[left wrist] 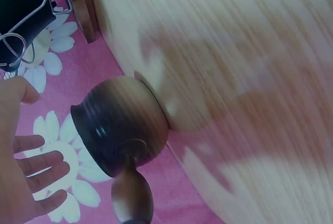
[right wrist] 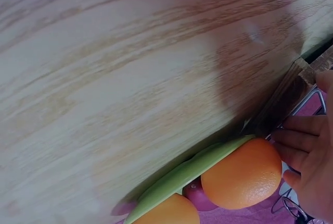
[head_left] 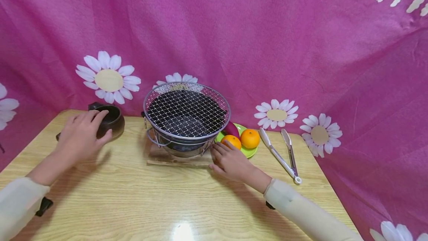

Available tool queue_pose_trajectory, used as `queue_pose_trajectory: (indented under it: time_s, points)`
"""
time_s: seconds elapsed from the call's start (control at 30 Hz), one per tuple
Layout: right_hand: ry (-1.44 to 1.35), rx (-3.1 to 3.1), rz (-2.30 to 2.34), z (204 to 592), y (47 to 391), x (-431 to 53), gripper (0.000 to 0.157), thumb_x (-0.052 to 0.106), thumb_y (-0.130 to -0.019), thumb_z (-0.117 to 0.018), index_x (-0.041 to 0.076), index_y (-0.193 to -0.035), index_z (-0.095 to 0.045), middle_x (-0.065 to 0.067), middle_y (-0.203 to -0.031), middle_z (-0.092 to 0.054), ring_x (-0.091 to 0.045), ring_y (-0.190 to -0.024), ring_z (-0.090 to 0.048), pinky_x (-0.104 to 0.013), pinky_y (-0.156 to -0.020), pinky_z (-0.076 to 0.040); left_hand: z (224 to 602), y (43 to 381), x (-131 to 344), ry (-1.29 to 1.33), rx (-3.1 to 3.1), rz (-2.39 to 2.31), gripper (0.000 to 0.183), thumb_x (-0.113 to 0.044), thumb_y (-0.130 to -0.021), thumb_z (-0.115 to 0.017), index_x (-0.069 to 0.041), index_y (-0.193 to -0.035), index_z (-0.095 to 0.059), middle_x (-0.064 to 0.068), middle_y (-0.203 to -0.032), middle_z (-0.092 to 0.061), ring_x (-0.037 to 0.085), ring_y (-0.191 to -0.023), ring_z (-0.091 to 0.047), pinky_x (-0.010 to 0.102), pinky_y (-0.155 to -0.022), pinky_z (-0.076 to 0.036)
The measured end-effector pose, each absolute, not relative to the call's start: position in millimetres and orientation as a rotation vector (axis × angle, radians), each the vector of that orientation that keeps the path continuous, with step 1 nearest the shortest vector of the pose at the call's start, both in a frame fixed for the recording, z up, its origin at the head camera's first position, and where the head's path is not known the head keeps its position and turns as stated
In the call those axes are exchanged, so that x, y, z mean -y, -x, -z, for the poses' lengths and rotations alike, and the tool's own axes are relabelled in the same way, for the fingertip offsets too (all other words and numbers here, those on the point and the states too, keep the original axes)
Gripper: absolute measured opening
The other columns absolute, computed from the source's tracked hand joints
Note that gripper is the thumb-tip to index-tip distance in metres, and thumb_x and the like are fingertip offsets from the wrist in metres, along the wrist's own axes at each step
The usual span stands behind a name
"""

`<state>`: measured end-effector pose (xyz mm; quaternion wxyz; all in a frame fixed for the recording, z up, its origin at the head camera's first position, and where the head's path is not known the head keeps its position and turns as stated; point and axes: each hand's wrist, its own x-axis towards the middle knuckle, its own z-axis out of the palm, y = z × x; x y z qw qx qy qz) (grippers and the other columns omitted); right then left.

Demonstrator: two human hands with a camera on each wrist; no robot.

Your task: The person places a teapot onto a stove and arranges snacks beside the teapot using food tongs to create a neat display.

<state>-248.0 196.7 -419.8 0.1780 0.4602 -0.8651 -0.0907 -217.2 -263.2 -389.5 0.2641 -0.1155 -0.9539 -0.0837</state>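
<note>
In the head view, my left hand [head_left: 78, 135] hovers at a dark brown pot [head_left: 116, 125], fingers spread and loosely bent. The left wrist view shows a gap between the fingers and the pot [left wrist: 122, 122], whose wooden handle [left wrist: 132, 195] points away from its side. My right hand [head_left: 235, 162] lies by the right end of a wooden board [head_left: 177, 162] under a round tabletop grill [head_left: 187, 148]. Its fingers are nearly straight, close to the nearer orange [right wrist: 242, 174]; whether they touch the board I cannot tell.
A wire mesh grate [head_left: 187, 116] tops the grill. On the green plate [head_left: 251, 153] are two oranges and a purple, smooth-skinned item [head_left: 231, 129]. Metal tongs [head_left: 280, 160] with white tips lie spread at the right. A pink cloth [head_left: 240, 40] with flowers hangs behind the wooden table [head_left: 140, 200].
</note>
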Motion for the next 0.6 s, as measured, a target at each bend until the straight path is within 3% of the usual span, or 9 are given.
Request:
queue_pose_trajectory:
  time_s: [0.6]
  points:
    - [-1.334, 2.439, 0.202, 421.5, 250.0, -195.3, 0.055, 0.039, -0.098, -0.062, -0.005, -0.130, -0.065, -0.019, -0.130, -0.068, -0.036, -0.127, -0.062, -0.050, -0.112, -0.045, 394.9, 219.1, 273.1, 0.210, 2.611, 0.157, 0.058, -0.025, -0.087, -0.066, 0.013, -0.127, -0.049, 0.036, -0.112, -0.055, 0.052, -0.105, -0.055, 0.066, -0.084, -0.043]
